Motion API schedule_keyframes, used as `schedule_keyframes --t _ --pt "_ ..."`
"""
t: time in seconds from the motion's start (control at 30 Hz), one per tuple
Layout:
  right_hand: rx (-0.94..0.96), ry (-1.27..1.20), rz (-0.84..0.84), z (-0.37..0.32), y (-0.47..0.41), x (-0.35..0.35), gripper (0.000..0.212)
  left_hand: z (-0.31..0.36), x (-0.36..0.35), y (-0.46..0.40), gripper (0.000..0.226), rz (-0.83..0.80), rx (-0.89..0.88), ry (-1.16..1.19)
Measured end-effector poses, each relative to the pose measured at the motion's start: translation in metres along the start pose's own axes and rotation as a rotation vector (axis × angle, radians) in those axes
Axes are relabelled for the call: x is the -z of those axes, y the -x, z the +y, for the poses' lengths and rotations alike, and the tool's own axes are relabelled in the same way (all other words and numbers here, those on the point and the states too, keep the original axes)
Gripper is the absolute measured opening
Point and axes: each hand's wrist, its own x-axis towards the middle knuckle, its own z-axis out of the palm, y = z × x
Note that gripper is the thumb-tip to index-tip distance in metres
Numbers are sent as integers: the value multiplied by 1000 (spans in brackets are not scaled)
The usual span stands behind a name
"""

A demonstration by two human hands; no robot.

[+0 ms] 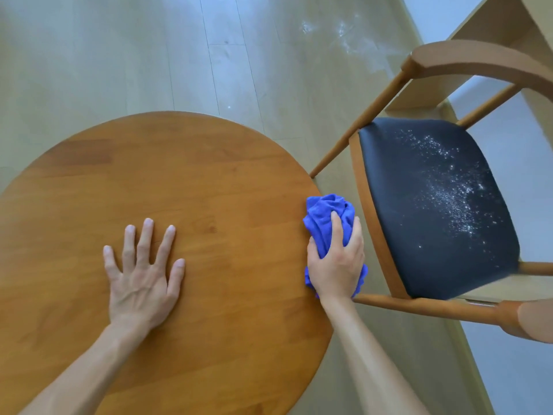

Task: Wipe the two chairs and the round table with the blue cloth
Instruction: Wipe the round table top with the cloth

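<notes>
The round wooden table [179, 181] fills the lower left of the head view. My left hand [143, 277] lies flat on its top with the fingers spread. My right hand [336, 265] grips the bunched blue cloth [324, 214] at the table's right edge, in the gap between table and chair. To the right stands a wooden chair with a black padded seat [419, 229]; white powdery specks are scattered over the seat's right half. Only one chair is in view.
Pale wood-plank floor [149, 55] lies behind the table, with a whitish smear [344, 34] near the chair's back. The chair's curved backrest [466, 58] and armrest end [532, 319] stick out at the right. A light wooden furniture piece [508, 25] stands at the top right.
</notes>
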Motion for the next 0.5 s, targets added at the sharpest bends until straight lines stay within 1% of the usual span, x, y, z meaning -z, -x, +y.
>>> schedule_keyframes --t 0.07,0.1,0.17,0.27,0.33,0.43,0.5 --pt "-166 -47 28 -23 -30 -14 57 -1 -2 0 63 28 -9 -5" --pt "-209 -58 37 -37 -43 -22 58 -1 -2 -1 63 41 -15 -6" --pt "-186 -65 46 -71 -62 -38 58 -2 -4 -2 63 58 -30 -15" --pt "-85 -119 19 -138 -71 -61 62 -4 -9 -2 63 94 -44 -19" --pt "18 -151 -38 -184 -61 -75 65 -6 -11 -3 63 119 -44 -24" --pt "291 -193 -153 -231 -29 -89 61 -6 -12 -4 62 123 -43 -21" --pt "451 -251 -214 -237 -16 -90 55 -6 -11 -4 61 115 -45 -15"
